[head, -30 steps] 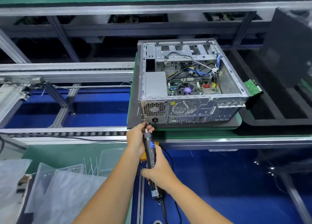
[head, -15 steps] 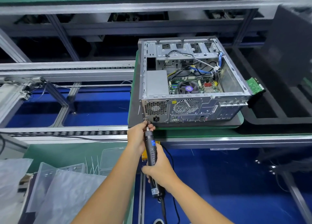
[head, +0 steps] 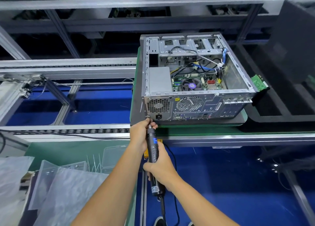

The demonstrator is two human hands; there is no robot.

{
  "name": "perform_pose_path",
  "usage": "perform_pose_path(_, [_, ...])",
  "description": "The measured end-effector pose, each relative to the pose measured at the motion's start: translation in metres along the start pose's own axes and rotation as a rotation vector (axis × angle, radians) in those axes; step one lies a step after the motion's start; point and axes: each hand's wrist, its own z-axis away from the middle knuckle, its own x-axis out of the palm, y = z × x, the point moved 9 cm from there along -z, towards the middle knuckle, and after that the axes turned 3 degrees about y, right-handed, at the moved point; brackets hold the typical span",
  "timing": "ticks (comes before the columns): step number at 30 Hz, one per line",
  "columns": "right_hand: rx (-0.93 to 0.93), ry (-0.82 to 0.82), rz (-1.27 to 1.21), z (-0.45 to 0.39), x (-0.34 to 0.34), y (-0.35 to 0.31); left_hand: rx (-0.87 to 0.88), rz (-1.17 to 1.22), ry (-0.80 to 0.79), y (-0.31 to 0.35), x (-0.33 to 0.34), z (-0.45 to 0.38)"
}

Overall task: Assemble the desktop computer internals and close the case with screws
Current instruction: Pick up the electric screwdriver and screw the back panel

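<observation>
Both hands grip the electric screwdriver [head: 153, 150] — tip at the computer case [head: 196, 104] corner.

The computer case [head: 196, 96], centre right of the frame, is bare grey sheet metal with a dull sheen; its rear panel is perforated with honeycomb vents. The electric screwdriver [head: 153, 150], lower centre, has a black matt plastic body with a ribbed grip. The bags [head: 68, 188] at lower left are clear, crinkled plastic film. The conveyor rails [head: 68, 67] at left are brushed aluminium.
</observation>
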Motion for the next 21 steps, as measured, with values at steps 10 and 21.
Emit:
perform_pose_path(10, [0.020,0.005,-0.040,-0.002,0.001,-0.005,-0.013,0.022,-0.007,0.001,0.003,0.004])
perform_pose_path(21, [-0.022,0.045,0.131,-0.003,-0.011,-0.012,-0.037,0.065,0.019,0.001,0.003,0.005])
